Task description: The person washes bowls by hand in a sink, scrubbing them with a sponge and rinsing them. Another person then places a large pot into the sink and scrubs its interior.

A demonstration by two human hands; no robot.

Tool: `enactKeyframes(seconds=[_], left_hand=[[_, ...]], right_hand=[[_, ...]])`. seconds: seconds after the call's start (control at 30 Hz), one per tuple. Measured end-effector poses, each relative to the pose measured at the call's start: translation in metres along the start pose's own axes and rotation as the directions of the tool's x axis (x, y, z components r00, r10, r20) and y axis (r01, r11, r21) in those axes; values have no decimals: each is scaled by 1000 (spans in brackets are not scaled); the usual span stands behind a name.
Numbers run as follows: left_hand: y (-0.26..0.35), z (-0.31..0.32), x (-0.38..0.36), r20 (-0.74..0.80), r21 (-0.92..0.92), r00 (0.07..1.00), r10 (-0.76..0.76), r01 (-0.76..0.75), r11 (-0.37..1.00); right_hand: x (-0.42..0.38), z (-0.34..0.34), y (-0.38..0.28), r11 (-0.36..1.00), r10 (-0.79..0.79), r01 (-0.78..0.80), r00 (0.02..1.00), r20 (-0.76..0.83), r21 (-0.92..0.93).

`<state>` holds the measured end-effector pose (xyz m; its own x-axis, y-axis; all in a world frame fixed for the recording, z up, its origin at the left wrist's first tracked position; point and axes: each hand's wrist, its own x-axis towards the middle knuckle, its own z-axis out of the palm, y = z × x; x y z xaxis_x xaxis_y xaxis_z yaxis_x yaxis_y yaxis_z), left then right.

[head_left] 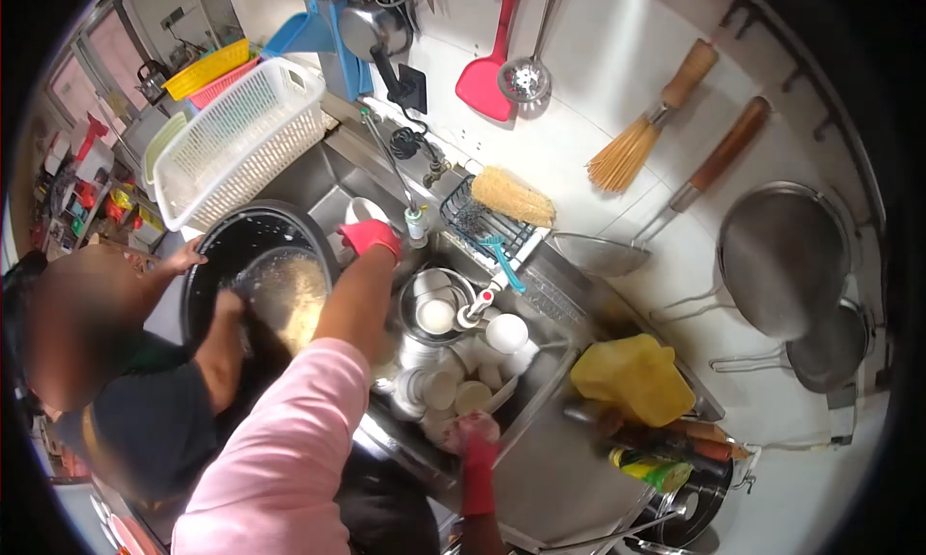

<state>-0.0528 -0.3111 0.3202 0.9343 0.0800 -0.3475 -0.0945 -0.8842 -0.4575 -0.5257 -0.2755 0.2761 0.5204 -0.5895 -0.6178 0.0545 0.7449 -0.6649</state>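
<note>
My left hand (371,237), in a red rubber glove, reaches over the left sink basin with closed fingers at the rim of a white bowl (365,211). Lower down, my right hand (475,439), also red-gloved, is in the right basin among piled white bowls and cups (439,389). Its fingers are closed around a pale pinkish-white item, which I cannot make out. A metal pot (461,283) with white bowls in it stands beside the tap (479,307). Another white bowl (506,332) lies to the right of that tap.
At left, a co-worker (145,401) has both hands at a large black tub (217,232) holding water. A white plastic basket (241,140) stands behind it. A yellow plastic container (634,379) and a green-yellow can (648,468) are at right. Strainers (783,261) hang on the wall.
</note>
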Motion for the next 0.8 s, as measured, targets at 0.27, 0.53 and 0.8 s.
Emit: enactKeyframes(seconds=[0.27,0.53,0.8], left_hand=[[26,72,141,-5,100,921,389,-386,917],[50,147,210,181,-438,956,229,-130,889],[54,184,244,306,-160,801,515,-490,857]], right_hand=[[-11,47,-39,999,17,-22,994,-108,-43],[14,6,8,981,-182,160,954,-239,-110],[11,46,-24,989,73,-113,936,-345,-98]])
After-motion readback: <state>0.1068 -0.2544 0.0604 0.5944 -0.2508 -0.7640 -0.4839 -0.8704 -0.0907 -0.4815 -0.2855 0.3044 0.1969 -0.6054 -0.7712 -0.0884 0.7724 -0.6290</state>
